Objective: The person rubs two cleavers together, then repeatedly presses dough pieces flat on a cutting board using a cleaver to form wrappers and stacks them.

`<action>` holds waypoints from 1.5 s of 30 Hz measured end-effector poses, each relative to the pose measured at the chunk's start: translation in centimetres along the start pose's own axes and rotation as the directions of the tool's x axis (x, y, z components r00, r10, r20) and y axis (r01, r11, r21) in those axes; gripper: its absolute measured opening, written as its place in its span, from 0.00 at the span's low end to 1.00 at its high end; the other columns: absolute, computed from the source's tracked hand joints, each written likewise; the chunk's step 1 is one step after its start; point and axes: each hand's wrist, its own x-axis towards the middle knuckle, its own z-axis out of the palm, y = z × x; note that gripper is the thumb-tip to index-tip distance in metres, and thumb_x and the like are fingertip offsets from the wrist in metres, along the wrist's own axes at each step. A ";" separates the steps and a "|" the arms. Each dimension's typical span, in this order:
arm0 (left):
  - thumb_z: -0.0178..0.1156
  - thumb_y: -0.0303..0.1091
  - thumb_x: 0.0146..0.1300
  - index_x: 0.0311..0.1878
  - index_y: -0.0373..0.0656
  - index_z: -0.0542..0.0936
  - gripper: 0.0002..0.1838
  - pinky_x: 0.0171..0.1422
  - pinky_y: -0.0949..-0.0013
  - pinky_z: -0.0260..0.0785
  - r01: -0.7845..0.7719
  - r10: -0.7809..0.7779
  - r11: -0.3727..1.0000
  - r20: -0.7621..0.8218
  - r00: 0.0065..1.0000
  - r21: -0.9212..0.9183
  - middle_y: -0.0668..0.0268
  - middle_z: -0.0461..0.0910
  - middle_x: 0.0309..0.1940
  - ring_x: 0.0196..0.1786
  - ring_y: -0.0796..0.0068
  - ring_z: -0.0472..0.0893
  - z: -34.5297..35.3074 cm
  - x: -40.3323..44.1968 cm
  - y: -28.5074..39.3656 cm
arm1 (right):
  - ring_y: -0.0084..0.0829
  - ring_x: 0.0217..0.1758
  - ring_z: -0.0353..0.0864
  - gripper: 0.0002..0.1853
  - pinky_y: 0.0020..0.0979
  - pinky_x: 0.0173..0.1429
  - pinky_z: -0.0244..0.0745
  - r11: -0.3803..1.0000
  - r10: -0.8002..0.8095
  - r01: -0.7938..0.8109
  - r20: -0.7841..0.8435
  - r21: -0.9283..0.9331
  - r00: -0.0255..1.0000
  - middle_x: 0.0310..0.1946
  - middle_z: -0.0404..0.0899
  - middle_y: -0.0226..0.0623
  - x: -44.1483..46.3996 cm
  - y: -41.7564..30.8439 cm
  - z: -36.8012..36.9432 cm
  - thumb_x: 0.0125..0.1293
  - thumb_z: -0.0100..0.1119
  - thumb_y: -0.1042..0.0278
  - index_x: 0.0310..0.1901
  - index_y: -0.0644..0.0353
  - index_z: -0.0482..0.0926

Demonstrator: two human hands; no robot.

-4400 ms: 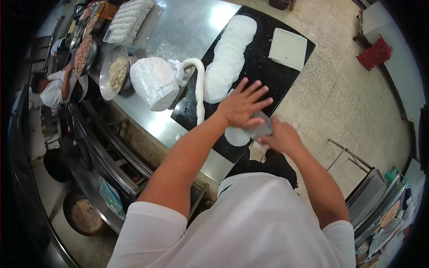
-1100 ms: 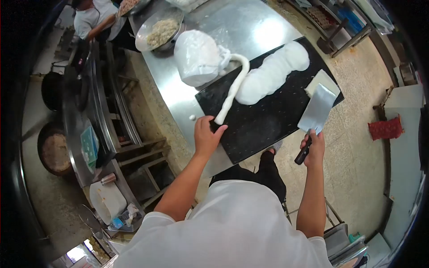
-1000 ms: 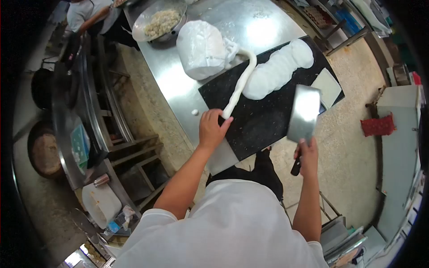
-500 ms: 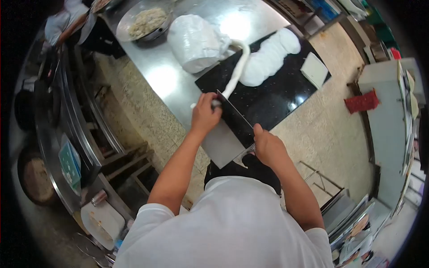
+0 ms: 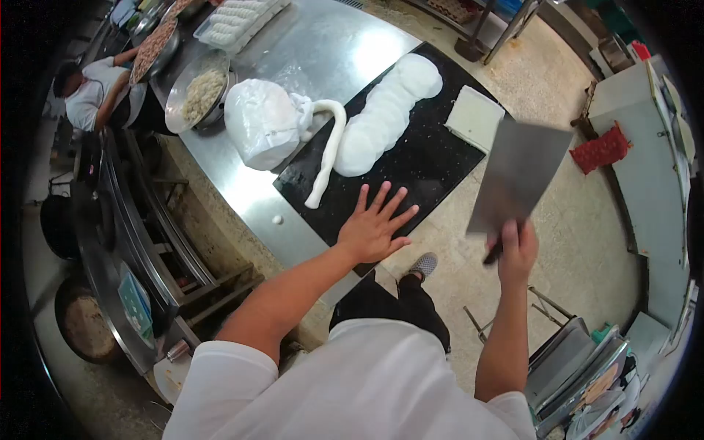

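Note:
My left hand [image 5: 372, 231] lies palm down with spread fingers near the front edge of the black board [image 5: 433, 172]; whatever is beneath the palm is hidden. My right hand [image 5: 516, 253] grips a cleaver [image 5: 522, 169] by its dark handle, the wide blade raised past the board's right side. Just beyond my left fingers lies a white dough rope [image 5: 331, 150], its far end curving to a plastic-wrapped white mass [image 5: 264, 125]. Right of the rope, overlapping white dough rounds [image 5: 389, 117] form a row. A small dough bit [image 5: 277, 219] sits on the steel table.
A pale square slab [image 5: 475, 116] rests at the board's right edge. Farther off on the steel table [image 5: 323, 44] stand a bowl of pale filling [image 5: 202, 97] and a tray of white pieces [image 5: 238, 23]. A co-worker [image 5: 99, 95] stands at the left beside a pan of minced filling [image 5: 154, 51].
The cleaver has swung from the board's front edge up to the right in my right hand. My left hand, curled near the rope's end before, now lies flat on the board. The view has shifted.

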 end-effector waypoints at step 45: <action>0.53 0.69 0.67 0.70 0.60 0.77 0.35 0.84 0.34 0.35 -0.551 0.563 0.810 0.002 0.827 -0.201 0.60 0.67 0.77 0.83 0.52 0.56 1.4 1.8 -0.3 | 0.58 0.46 0.87 0.37 0.53 0.52 0.80 0.638 0.630 -0.228 0.328 -0.735 0.704 0.40 0.85 0.59 -10.2 6.6 7.2 0.54 0.78 0.48 0.55 0.68 0.72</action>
